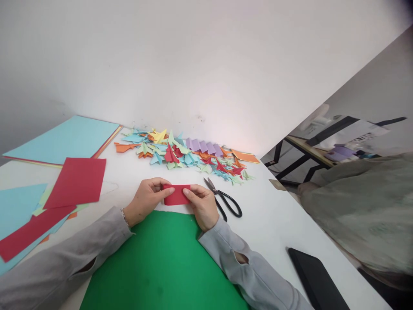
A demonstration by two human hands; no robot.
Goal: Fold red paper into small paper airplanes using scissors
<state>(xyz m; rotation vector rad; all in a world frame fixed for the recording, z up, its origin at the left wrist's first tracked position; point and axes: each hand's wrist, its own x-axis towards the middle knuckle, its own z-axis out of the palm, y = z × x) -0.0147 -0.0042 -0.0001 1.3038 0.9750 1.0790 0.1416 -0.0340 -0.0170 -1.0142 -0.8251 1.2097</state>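
A small red paper rectangle [177, 196] is held up between my two hands, above the far edge of a green sheet [167, 258]. My left hand [146, 200] pinches its left end, thumb on the near face. At the right end, my right hand [204, 204] grips it the same way, thumb in front and fingers behind. Whether the paper is folded double I cannot tell. Black-handled scissors [222, 196] lie just right of my right hand, blades pointing away from me.
Along the wall lies a heap of small folded paper planes [171, 150] in several colours. Large blue sheets [64, 137] and a red sheet [77, 183] are on the left. A black tablet-like object [318, 280] rests at right, near a person in a greenish top [361, 211].
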